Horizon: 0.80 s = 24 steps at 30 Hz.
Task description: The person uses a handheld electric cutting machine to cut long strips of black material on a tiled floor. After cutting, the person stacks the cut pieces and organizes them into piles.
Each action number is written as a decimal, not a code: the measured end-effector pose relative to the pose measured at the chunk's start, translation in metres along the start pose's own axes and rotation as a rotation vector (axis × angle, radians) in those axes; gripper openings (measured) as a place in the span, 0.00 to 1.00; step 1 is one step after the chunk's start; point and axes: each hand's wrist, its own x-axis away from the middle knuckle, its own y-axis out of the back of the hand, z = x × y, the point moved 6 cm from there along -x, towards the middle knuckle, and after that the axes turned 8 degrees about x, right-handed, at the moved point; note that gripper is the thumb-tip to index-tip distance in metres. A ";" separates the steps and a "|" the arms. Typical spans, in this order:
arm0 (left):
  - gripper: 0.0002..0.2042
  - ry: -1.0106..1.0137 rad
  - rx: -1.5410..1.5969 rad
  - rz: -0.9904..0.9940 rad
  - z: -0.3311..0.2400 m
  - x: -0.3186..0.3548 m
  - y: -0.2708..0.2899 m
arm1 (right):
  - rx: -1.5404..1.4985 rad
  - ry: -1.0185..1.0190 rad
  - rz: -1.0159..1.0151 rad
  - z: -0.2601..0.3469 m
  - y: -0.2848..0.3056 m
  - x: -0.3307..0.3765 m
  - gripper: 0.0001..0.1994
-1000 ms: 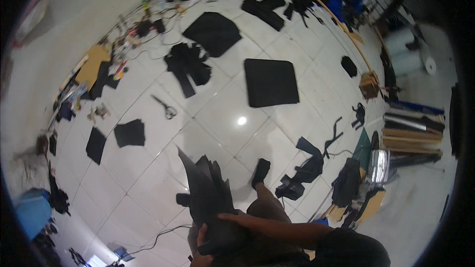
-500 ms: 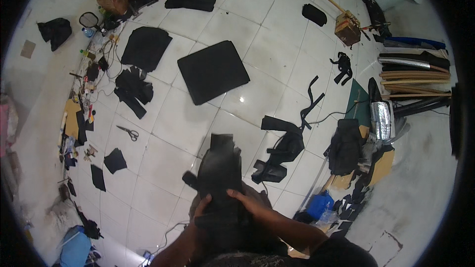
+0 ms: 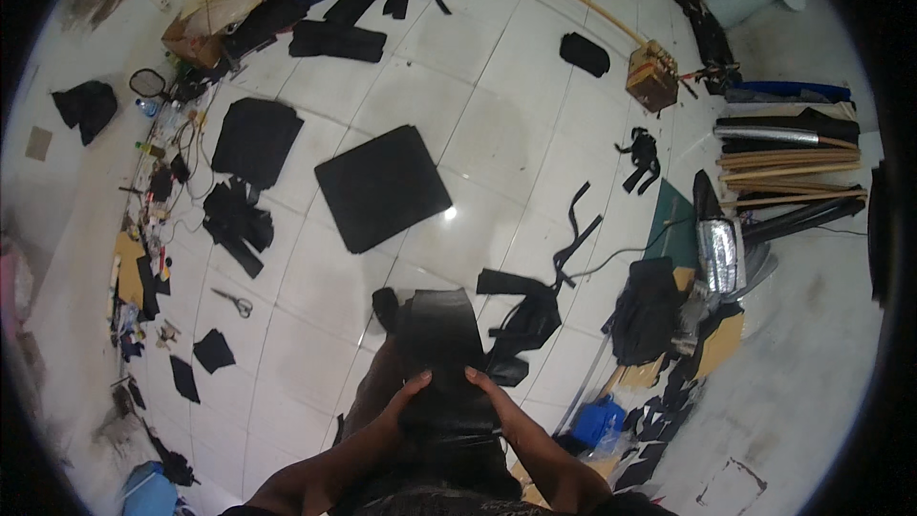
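Note:
Between my two hands, close to my body, is a black panel of smooth sheet material (image 3: 441, 330), perhaps several layers. My left hand (image 3: 405, 399) grips its left edge, thumb on top. My right hand (image 3: 489, 399) grips the right edge the same way, thumb on top. The fingers underneath are hidden. To the right of the panel lies a black sewn piece with straps (image 3: 530, 317). Ahead on the floor is a large, square black sheet or stack (image 3: 382, 189).
Scissors (image 3: 233, 303) lie on the white tiles at left, near small black scraps (image 3: 214, 351). More black pieces (image 3: 258, 143) lie beyond them. A brown box (image 3: 652, 76) with a long pole stands at far right. Rolled materials (image 3: 791, 161) and a blue container (image 3: 599, 422) line the right side.
The held panel has shifted slightly right and its upper face now shows smoother and wider. My left hand has moved a little right. The floor items sit lower in view.

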 end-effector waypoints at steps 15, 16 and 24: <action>0.28 -0.196 -0.164 0.061 -0.193 -0.156 -0.326 | 0.053 0.237 -0.038 0.384 0.062 -0.013 0.42; 0.28 -0.251 -0.209 0.097 -0.215 -0.179 -0.351 | 0.026 0.222 -0.051 0.421 0.070 -0.021 0.39; 0.32 -0.452 -0.315 0.192 -0.394 -0.342 -0.521 | 0.267 0.578 0.040 0.715 0.123 -0.140 0.46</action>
